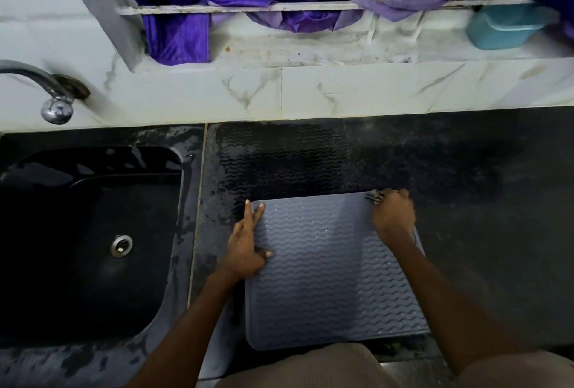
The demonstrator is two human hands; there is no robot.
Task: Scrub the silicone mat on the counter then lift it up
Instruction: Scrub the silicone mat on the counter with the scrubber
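The grey silicone mat (332,272) with a wavy pattern lies at the near edge of the dark counter (481,201), its near edge over the counter's front. The left hand (248,247) rests on the mat's left edge, two fingers stretched flat to the far left corner. The right hand (393,215) is closed at the far right corner around a small scrubber (374,196) (only partly visible). A wet wavy imprint (279,157) marks the counter behind the mat. The black sink (93,232) is left, below the tap (52,92).
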